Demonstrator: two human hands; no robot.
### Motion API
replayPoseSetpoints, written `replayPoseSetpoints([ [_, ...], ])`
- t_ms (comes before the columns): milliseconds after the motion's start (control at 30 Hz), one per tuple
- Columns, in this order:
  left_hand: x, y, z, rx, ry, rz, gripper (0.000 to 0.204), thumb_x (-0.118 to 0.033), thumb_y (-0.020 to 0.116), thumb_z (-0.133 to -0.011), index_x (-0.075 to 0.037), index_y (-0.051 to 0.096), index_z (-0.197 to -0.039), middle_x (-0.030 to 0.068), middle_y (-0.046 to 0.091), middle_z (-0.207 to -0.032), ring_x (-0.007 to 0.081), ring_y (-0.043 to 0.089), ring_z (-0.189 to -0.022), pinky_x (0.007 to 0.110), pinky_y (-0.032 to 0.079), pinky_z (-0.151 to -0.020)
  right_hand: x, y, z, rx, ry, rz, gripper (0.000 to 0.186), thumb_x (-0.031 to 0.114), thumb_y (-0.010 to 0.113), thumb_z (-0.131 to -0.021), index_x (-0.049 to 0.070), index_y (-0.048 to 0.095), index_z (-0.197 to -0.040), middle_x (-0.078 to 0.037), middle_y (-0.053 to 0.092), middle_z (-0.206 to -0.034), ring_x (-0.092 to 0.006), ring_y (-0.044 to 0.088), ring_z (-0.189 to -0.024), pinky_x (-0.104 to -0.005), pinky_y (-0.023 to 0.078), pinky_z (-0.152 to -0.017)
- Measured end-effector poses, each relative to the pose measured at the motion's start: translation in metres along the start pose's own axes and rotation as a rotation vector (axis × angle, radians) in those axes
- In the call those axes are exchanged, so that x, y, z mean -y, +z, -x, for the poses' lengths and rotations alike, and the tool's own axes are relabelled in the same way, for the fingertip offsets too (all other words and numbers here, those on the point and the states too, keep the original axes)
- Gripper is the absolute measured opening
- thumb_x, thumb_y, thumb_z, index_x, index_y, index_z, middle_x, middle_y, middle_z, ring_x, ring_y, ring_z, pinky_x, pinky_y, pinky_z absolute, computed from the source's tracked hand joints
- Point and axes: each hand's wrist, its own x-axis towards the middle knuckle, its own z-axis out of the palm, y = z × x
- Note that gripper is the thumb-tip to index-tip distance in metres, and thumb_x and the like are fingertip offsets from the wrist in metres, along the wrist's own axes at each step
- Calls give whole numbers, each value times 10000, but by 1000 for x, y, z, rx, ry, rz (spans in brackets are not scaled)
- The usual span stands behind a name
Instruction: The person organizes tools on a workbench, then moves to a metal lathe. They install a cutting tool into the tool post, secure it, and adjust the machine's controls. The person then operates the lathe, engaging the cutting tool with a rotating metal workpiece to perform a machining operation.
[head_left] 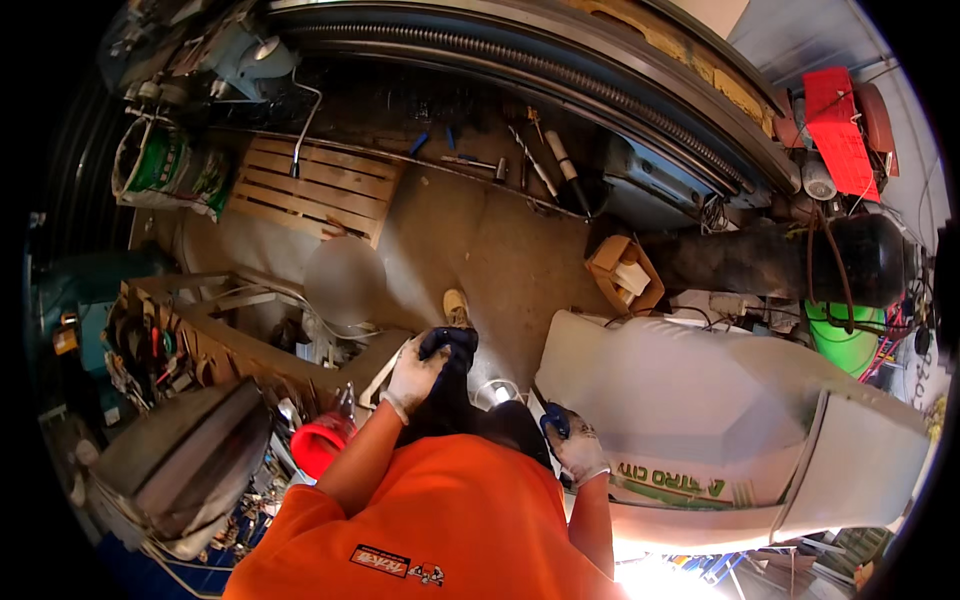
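Observation:
My left hand (420, 370), in a white glove with dark blue coated fingers, is in front of my body above my dark trouser leg. Its fingers are curled inward; whatever lies inside them is hidden. My right hand (578, 447), gloved the same way, is lower and to the right beside a big pale grey cover (680, 400). Those fingers are bent too, and a thin dark piece (539, 398) sticks out past them; its kind is unclear. Between my hands, near my legs, a small round pale-rimmed object (496, 391) shines brightly. One tan shoe (456, 308) stands on the floor.
A long lathe-like machine with a threaded screw (520, 68) spans the far side. Nearby are a wooden slatted pallet (315, 180), a cardboard box (622, 262) and a dark gas cylinder (770, 255). A red bucket (318, 448) and a tool-cluttered bench frame (215, 325) stand left.

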Motion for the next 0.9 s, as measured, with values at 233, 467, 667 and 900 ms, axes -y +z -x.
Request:
replayPoseSetpoints([
  [233,-67,-53,-79,-74,-112,39,232,-19,488,-960,27,632,-1137,68,678,-918,115,626,-803,268,517,-755,66,-62,-108,-88,-45,53,444,404,576,-917,92,612,-1231,-162,634,-1214,-343,598,-1117,-416,459,-979],
  [467,-52,-62,-144,-105,-83,-72,238,-48,490,-968,9,619,-1160,59,672,-897,131,630,-802,287,525,-755,32,-96,-228,-137,57,93,503,456,585,-902,101,599,-1257,-181,612,-1250,-342,575,-1154,-412,442,-999],
  [667,25,-40,-306,-94,97,-265,270,-113,487,-997,-32,627,-1213,31,659,-881,100,597,-770,269,504,-730,-61,-88,-461,-426,-46,61,554,426,611,-875,85,546,-1307,-200,618,-1202,-393,576,-1115,-448,450,-971],
  [900,140,1,-526,-285,567,-820,287,-99,619,-881,14,628,-1145,229,655,-1056,386,631,-999,436,488,-887,-57,-109,-655,-387,155,537,671,289,576,-879,139,338,-1488,-205,411,-1467,-350,502,-1268,-396,419,-1059],
])
